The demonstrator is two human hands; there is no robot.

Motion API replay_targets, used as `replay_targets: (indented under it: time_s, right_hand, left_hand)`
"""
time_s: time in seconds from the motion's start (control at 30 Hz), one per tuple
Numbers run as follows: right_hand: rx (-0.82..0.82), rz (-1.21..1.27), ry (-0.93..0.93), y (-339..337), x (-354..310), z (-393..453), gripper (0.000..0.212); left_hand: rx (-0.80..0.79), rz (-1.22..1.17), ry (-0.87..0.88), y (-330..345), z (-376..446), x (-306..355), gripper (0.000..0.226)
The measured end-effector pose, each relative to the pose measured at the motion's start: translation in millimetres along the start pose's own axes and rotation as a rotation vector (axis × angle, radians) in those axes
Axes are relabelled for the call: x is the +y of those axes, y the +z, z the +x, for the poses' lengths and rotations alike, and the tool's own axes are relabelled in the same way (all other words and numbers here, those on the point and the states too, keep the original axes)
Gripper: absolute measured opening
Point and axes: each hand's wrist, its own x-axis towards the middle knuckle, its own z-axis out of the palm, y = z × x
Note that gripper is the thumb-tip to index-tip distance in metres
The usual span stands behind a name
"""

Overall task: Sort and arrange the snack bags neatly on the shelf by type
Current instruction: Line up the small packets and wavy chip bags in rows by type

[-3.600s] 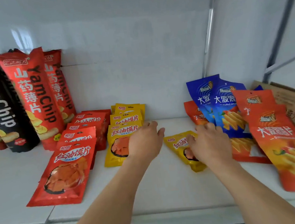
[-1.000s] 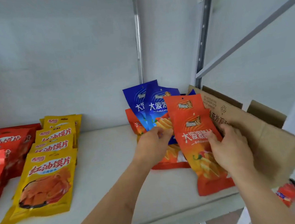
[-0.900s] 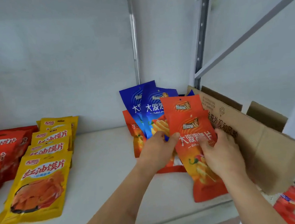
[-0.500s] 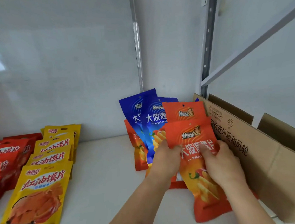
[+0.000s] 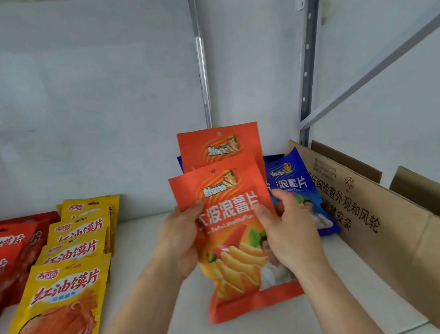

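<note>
Both hands hold orange potato chip bags (image 5: 233,245) upright above the white shelf (image 5: 254,331). My left hand (image 5: 180,239) grips the front bag's left edge, thumb on its face. My right hand (image 5: 288,230) grips the right edge. A second orange bag (image 5: 219,145) stands behind the first, raised with it. A blue chip bag (image 5: 295,187) leans to the right, against the cardboard box. Another blue bag's edge peeks out behind the orange ones.
A row of yellow snack bags (image 5: 65,300) lies overlapped at the left, with red bags (image 5: 5,247) further left. An open cardboard box (image 5: 378,222) stands at the shelf's right end. A grey upright post (image 5: 308,60) rises behind it.
The orange bags have been lifted and drawn together in front of the blue ones. One blue bag now leans to the right by the box.
</note>
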Motion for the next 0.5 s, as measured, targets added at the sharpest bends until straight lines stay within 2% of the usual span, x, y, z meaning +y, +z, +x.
replay_targets:
  time_s: [0.13,0.37,0.5]
  right_hand:
    - [-0.125,0.058,-0.05,30,-16,0,0.059]
    - [-0.21,0.128,-0.102,75,-27,-1,0.055]
    - [-0.275,0.226,-0.082,92,-30,-5,0.041]
  left_hand:
    - [0.05,0.031,0.02,-33,2,23,0.016]
    - [0.02,0.159,-0.058,-73,-2,38,0.023]
    - [0.094,0.178,-0.018,-85,0,43,0.019]
